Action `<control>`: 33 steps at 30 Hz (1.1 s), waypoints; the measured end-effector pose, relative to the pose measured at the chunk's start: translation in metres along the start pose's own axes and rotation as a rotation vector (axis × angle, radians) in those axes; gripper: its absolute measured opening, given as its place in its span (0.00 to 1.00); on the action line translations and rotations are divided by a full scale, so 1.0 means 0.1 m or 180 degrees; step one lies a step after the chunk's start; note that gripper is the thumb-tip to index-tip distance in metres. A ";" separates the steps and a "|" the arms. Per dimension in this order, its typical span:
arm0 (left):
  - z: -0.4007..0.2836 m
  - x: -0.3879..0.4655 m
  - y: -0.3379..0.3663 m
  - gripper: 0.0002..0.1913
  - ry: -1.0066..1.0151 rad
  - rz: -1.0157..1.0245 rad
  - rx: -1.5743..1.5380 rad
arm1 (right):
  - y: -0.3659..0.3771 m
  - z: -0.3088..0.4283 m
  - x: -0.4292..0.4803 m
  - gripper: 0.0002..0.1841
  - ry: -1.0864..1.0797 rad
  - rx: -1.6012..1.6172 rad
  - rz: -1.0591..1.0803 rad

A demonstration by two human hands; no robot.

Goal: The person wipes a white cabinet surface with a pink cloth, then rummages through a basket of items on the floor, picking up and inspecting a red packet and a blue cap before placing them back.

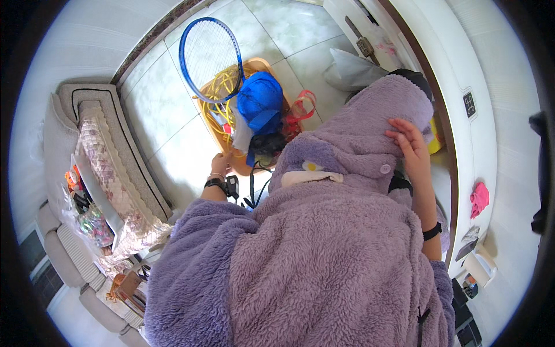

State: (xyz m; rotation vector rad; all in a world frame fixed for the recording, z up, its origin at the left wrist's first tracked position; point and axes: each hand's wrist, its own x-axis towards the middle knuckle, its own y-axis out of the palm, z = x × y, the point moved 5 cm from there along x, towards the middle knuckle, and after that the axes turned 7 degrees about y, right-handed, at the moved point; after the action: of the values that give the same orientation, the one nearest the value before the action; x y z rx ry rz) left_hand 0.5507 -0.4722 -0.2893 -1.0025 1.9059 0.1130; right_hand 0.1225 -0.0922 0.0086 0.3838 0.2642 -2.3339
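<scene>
My left hand (pixel 220 164) is at the near left corner of a tan plastic bin (pixel 260 64) on the floor, with its fingers closed at the rim. Inside the bin lie a coiled yellow cable (pixel 211 93), a blue fabric item (pixel 260 97), a translucent plastic bag (pixel 243 133) and a dark tangled thing (pixel 267 145). A blue-framed racket (pixel 208 58) leans out over the far left rim. Red ribbon (pixel 305 105) hangs over the right side. My right hand (pixel 412 145) rests, fingers apart and holding nothing, against the purple fleece on my leg.
Left of me stands a grey sofa (pixel 143 169) with a quilted floral cover (pixel 108 152). A grey bag (pixel 357 71) lies on the tiled floor beyond my knee. Along the right runs a white cabinet (pixel 459 143) with a pink cloth (pixel 479 199) on it. Black cords (pixel 253 186) trail near the bin.
</scene>
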 end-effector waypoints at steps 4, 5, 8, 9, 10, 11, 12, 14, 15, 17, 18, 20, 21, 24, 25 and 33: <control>-0.04 -0.24 0.50 0.14 -0.0343 0.0464 -0.0988 | -0.02 -0.04 0.01 0.16 0.0057 0.0059 -0.0109; -0.07 -0.28 0.59 0.14 -0.0279 0.0485 -0.0988 | -0.02 -0.03 0.01 0.16 0.0045 0.0068 -0.0117; -0.19 -0.39 0.81 0.10 0.0054 0.0525 -0.0855 | -0.03 -0.02 0.01 0.16 0.0123 -0.0052 -0.0205; -0.24 -0.41 0.86 0.09 0.0170 0.0512 -0.0757 | -0.02 -0.02 0.01 0.15 0.0155 -0.0091 -0.0224; -0.29 -0.41 0.93 0.08 0.0210 0.0566 -0.0800 | -0.02 -0.02 0.01 0.15 0.0160 -0.0104 -0.0252; -0.36 -0.40 1.02 0.09 0.0276 0.0669 -0.0962 | -0.01 -0.03 0.01 0.15 0.0179 -0.0100 -0.0264; -0.44 -0.37 1.12 0.10 0.0373 0.0735 -0.0994 | -0.01 -0.03 0.01 0.15 0.0183 -0.0150 -0.0304; -0.62 -0.27 1.34 0.12 0.0505 0.0847 -0.1128 | -0.02 -0.04 0.02 0.15 0.0252 -0.0203 -0.0370; -0.71 -0.21 1.48 0.12 0.0566 0.0897 -0.1252 | -0.02 -0.04 0.02 0.14 0.0233 -0.0193 -0.0340; -0.93 -0.14 1.73 0.15 0.0799 0.1060 -0.1465 | -0.03 -0.04 0.03 0.14 0.0262 -0.0143 -0.0399; -1.06 -0.09 1.83 0.20 0.0848 0.1137 -0.1498 | -0.03 -0.03 0.03 0.14 0.0234 -0.0183 -0.0383; -1.26 -0.03 1.90 0.21 0.0810 0.1277 -0.0779 | -0.03 -0.03 0.02 0.13 0.0228 -0.0237 -0.0415; -1.35 -0.01 1.91 0.22 0.0766 0.1342 -0.0368 | -0.03 -0.02 0.01 0.13 0.0224 -0.0219 -0.0433; -1.53 -0.03 1.77 0.31 0.0604 0.1960 0.1884 | -0.04 -0.03 -0.01 0.13 0.0209 -0.0159 -0.0491; -1.56 -0.06 1.74 0.32 0.0515 0.2209 0.2565 | -0.04 -0.03 -0.02 0.13 0.0203 -0.0158 -0.0511; -2.46 -0.75 2.27 0.12 0.4535 0.2097 0.2689 | -0.06 -0.05 -0.05 0.13 0.0272 -0.0187 -0.0590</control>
State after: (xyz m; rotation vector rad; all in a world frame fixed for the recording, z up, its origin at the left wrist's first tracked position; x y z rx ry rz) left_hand 0.2408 -0.3907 -0.1674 0.3635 2.9786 -1.2221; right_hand 0.1226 -0.0838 0.0058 0.4473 0.4248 -2.4876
